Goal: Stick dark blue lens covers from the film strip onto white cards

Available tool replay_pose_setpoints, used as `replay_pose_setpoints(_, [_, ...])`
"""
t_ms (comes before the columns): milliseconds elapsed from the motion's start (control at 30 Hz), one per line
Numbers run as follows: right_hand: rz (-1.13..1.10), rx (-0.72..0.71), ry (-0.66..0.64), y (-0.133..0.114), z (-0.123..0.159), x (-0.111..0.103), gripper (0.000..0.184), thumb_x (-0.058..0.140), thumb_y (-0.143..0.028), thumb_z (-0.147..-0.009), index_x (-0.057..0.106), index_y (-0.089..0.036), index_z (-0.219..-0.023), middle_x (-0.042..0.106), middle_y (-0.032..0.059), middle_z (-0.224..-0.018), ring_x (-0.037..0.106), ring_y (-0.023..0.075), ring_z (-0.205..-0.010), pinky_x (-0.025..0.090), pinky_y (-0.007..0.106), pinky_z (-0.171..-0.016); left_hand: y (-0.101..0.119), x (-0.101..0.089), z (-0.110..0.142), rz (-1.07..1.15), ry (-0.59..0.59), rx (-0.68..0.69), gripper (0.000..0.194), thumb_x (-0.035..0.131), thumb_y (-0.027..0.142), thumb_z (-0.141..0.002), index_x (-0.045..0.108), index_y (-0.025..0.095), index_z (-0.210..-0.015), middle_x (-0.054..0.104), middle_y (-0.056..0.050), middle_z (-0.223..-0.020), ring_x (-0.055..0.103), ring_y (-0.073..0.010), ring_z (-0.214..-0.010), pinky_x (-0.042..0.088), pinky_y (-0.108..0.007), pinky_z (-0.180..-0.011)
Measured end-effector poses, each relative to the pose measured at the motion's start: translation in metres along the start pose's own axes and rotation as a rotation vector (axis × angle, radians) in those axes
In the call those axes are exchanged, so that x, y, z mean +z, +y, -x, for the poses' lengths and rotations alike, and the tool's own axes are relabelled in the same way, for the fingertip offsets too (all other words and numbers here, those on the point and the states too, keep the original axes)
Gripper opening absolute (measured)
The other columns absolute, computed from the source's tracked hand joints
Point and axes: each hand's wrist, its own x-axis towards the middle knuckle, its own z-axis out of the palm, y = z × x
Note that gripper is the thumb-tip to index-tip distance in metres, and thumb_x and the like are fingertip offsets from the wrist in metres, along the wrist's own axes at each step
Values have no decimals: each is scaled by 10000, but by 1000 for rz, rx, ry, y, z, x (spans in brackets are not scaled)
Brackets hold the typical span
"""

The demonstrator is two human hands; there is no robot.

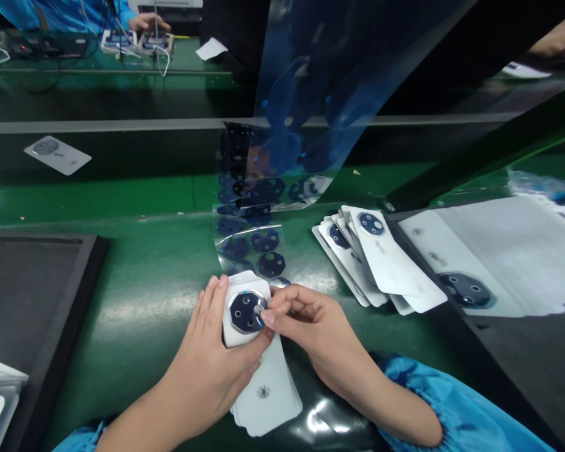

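My left hand [211,364] is wrapped around a white phone back cover [238,338], with the thumb across its lower part. An octagonal dark-blue camera plate [245,312] with several round holes sits at the cover's upper end. Fingers of my right hand [306,314] are pinched at the plate's right edge, where something small and shiny shows; its kind is hard to make out. Beneath the held cover lies a fanned stack of white phone back covers [268,402]. Just beyond my hands is a clear sheet of dark octagonal stickers [272,264].
More white phone covers [386,263] lie piled on the right, beside a dark tray [513,370] with wrapped covers [475,251]. Another black tray [91,263] stands left. A blue film [320,94] hangs ahead. A co-worker's hand [149,23] rests at the far bench.
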Motion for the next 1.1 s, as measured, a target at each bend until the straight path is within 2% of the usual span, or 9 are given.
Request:
replay_pose_setpoints(233, [158, -88, 23, -4, -2, 4, 167, 784, -300, -778, 663, -186, -773, 648, 5, -739, 618, 134, -691, 508, 238, -680, 0, -3, 0, -12, -24, -1, 535, 448, 51, -917, 503, 243, -1413, -85, -211, -1578, 29, -504, -1429, 330, -741, -982])
replay_pose_setpoints(300, [323, -229, 77, -4, -3, 7, 120, 741, -258, -791, 646, -190, -764, 650, -1, -764, 628, 144, -717, 509, 251, -686, 0, -3, 0, -23, -11, 13, 504, 446, 69, -924, 519, 235, -1394, -87, -210, -1579, 25, -501, -1432, 334, -744, -977])
replay_pose_setpoints(467, [836, -821, 175, 1, -10, 15, 141, 640, -155, -884, 543, -180, -785, 577, -16, -705, 609, 167, -845, 492, 315, -857, 1, -4, -1, -34, -23, 13, 345, 482, 119, -935, 612, 186, -1248, -97, -208, -1580, 34, -512, -1426, 319, -738, -997])
replay_pose_setpoints(600, [1180, -986, 230, -3, -15, 18, 288, 620, -254, -941, 477, -166, -708, 514, -6, -648, 550, 168, -703, 443, 426, -939, 4, -5, -1, -10, -39, -24, 259, 450, 116, -959, 677, 153, -1078, -106, -178, -1587, 20, -502, -1431, 284, -734, -1025])
replay_pose_setpoints(667, [1303, -981, 274, -7, -18, 18, 346, 611, -360, -947, 473, -167, -696, 520, 19, -654, 532, 198, -715, 434, 440, -891, 5, -6, -1, 7, -40, -36, 265, 448, 121, -962, 687, 158, -1070, -98, -168, -1590, 25, -502, -1431, 292, -733, -1019])
replay_pose_setpoints(767, [1329, -891, 320, -8, -22, 15, 439, 593, -522, -926, 430, -182, -701, 485, 26, -649, 493, 225, -718, 400, 398, -729, 4, -6, -1, -7, -24, -22, 350, 457, 98, -952, 656, 207, -1217, -65, -185, -1588, 37, -504, -1430, 307, -743, -996])
replay_pose_setpoints(933, [844, -442, 92, 2, -32, 12, 376, 522, -465, -964, 338, -203, -767, 423, -37, -642, 436, 154, -612, 300, 291, -584, 1, -7, -2, -23, -30, 5, 486, 458, 66, -939, 556, 255, -1377, -53, -204, -1583, 37, -502, -1431, 327, -753, -969])
replay_pose_setpoints(1033, [697, -370, 52, 5, -30, 12, 268, 394, -377, -1006, 358, -205, -803, 446, -37, -666, 445, 148, -605, 313, 291, -603, -1, -7, -2, -21, -46, 0, 484, 461, 79, -948, 532, 258, -1392, -81, -204, -1580, 10, -509, -1430, 317, -761, -967])
replay_pose_setpoints(1100, [653, -314, 36, 4, -25, 12, 233, 448, -384, -983, 383, -207, -845, 447, -47, -677, 446, 142, -600, 319, 285, -598, -2, -6, 0, -8, -52, -18, 478, 462, 99, -963, 487, 268, -1410, -108, -197, -1579, -5, -504, -1432, 312, -761, -970])
